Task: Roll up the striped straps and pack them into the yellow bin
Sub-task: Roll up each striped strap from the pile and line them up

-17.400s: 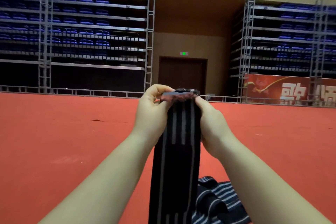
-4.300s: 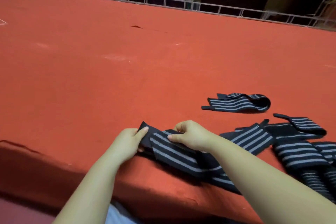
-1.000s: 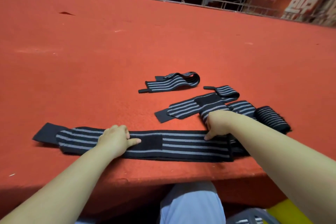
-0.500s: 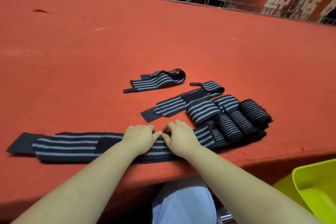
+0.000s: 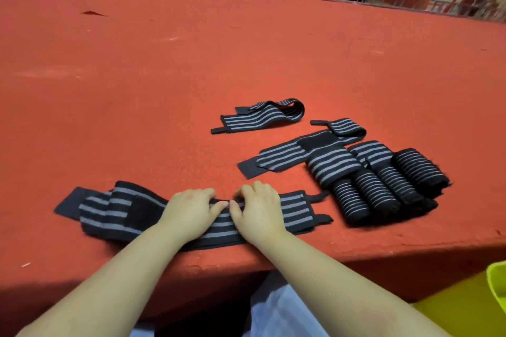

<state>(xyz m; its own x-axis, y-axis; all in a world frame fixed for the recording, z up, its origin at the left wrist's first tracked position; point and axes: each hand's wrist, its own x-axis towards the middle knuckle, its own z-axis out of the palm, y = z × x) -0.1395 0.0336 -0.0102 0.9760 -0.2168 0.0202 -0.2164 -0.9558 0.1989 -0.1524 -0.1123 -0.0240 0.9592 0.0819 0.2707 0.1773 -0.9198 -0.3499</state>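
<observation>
Hands first: in the head view your left hand [image 5: 193, 209] and right hand [image 5: 258, 209] now sit side by side at the middle of the long striped strap [image 5: 191, 216], thumbs nearly touching, fingers curled over its far edge and pinching it. A second ago they were spread wide, pressing the strap out flat; half a second ago they had already met at the centre, and since then the left end has bunched up and slid inward, so the strap lies shorter and rumpled near your edge of the red platform [image 5: 246, 63]. I read that as you gathering or folding it ahead of rolling; no roll has started on this one. To your right, four rolled straps [image 5: 388, 186] lie touching in a row, none yet packed. Three loose straps wait beyond: a looped strap [image 5: 260, 117] farthest off, and a flat strap [image 5: 287, 157] and a folded strap [image 5: 331, 165] overlapping beside the rolls. The yellow bin [image 5: 497, 290] shows only as a rim at lower right, below the platform edge; nothing blocks the way to it.
</observation>
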